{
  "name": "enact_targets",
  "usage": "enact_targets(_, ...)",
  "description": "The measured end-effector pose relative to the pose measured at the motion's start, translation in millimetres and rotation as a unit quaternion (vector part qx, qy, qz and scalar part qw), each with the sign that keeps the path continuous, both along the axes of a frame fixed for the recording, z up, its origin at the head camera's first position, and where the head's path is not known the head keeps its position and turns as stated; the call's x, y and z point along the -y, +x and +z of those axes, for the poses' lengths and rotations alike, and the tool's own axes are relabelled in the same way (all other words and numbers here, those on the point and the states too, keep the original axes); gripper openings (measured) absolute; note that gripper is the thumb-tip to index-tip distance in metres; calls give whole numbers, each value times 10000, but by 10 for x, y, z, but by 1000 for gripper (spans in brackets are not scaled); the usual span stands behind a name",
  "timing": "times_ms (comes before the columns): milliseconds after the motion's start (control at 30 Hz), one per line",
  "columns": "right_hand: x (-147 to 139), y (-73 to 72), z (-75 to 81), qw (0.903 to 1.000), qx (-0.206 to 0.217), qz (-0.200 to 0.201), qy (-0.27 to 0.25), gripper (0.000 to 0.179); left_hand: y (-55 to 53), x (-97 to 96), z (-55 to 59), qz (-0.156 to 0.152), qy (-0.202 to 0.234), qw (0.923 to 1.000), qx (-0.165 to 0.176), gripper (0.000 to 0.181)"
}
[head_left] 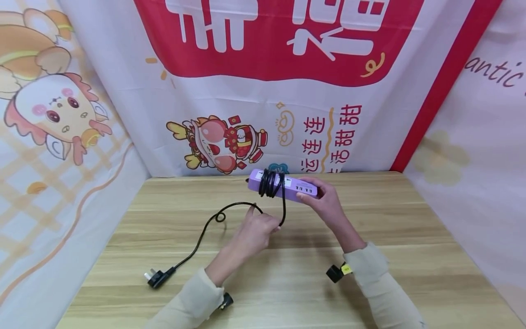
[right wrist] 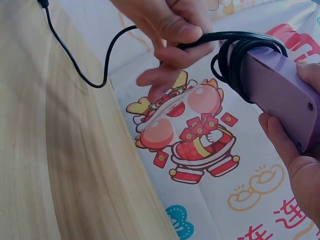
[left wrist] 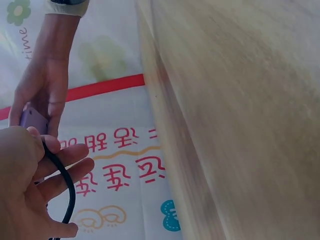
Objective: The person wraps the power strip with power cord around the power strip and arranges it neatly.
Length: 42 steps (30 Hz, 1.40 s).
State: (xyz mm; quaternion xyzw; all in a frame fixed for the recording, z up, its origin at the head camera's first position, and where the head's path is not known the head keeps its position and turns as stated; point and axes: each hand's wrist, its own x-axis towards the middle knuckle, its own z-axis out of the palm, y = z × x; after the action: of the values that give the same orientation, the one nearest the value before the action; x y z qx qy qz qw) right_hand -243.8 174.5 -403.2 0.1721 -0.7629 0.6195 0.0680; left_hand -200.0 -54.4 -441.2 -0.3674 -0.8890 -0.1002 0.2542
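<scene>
A purple power strip [head_left: 293, 188] is held up above the far part of the table. My right hand [head_left: 324, 201] grips its right end, thumb on the near side. Several turns of black cord [head_left: 269, 183] wrap round the strip's left half. My left hand [head_left: 256, 230] pinches the cord between thumb and index finger, just below the strip; in the right wrist view the left hand's [right wrist: 172, 35] other fingers are spread. From there the cord's free length runs left with a small loop in it, ending at a black three-pin plug [head_left: 158, 277] near the table's left side.
The wooden table [head_left: 287, 283] meets a printed cloth backdrop [head_left: 246, 96] at its far edge, with cloth walls on both sides. A black wrist-worn device [head_left: 334, 273] sits below the right sleeve, another [head_left: 226, 301] by the left sleeve.
</scene>
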Motion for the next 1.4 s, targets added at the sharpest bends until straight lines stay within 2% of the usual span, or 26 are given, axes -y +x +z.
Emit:
enact_targets(133, 6, 0, 13, 9999, 56, -60, -66, 44, 54, 15, 22, 20, 1, 9999, 105, 9)
enact_targets(300, -2, 22, 49, 10000, -39, -59, -3, 44, 14, 78, 10, 627, 102, 9956, 691, 7)
enact_targets(367, -6, 41, 59, 10000, -9, -23, 25, 44, -39, 119, -4, 714, 253, 9932, 883, 8)
enact_targets(433, -11, 62, 63, 10000, 81, 29, -50, 44, -98, 154, -15, 659, 361, 9920, 1014, 12)
enact_targets(567, -25, 125, 90, 9995, 239, 78, -215, 45, -253, 212, -55, 358, 475, 9876, 1455, 12)
enact_targets(633, -26, 155, 106, 9995, 176, 154, -204, 45, -329, 251, -53, 311, 536, 9833, 1714, 13)
enact_targets(667, -24, 169, 115, 9995, 142, 219, -162, 45, -368, 277, -43, 265, 660, 9786, 1933, 15)
enact_targets(733, -21, 190, 125, 9993, 5, 374, -52, 44, -427, 330, 6, 147, 992, 9646, 2439, 18)
enact_targets(800, -27, 216, 131, 9989, -47, 470, 54, 42, -486, 375, 66, -180, 1387, 9441, 2986, 20)
enact_targets(833, -34, 234, 136, 9987, -62, 508, 76, 42, -519, 388, 92, -426, 1558, 9313, 3264, 21)
enact_targets(867, -45, 251, 140, 9986, -53, 524, 89, 41, -551, 400, 118, -701, 1777, 9138, 3584, 21)
enact_targets(967, -81, 304, 155, 9984, -44, 555, 108, 40, -666, 423, 165, -1480, 2088, 8721, 4171, 22)
enact_targets(1033, -94, 334, 164, 9977, -46, 653, 159, 41, -727, 438, 199, -1812, 2226, 8491, 4435, 20)
enact_targets(1067, -96, 344, 167, 9974, -38, 694, 201, 42, -749, 452, 218, -1828, 2258, 8427, 4532, 18)
enact_targets(1200, -101, 375, 166, 9952, -111, 914, 335, 42, -833, 497, 289, -1620, 2017, 8680, 4239, 11)
enact_targets(1300, -99, 385, 154, 9931, -186, 1088, 405, 41, -903, 528, 344, -1288, 1862, 8759, 4261, 15)
enact_targets(1333, -96, 388, 148, 9919, -225, 1172, 424, 40, -922, 531, 377, -1235, 1812, 8719, 4379, 18)
enact_targets(1400, -89, 395, 126, 9900, -222, 1292, 524, 40, -954, 526, 451, -1160, 1734, 8587, 4681, 20)
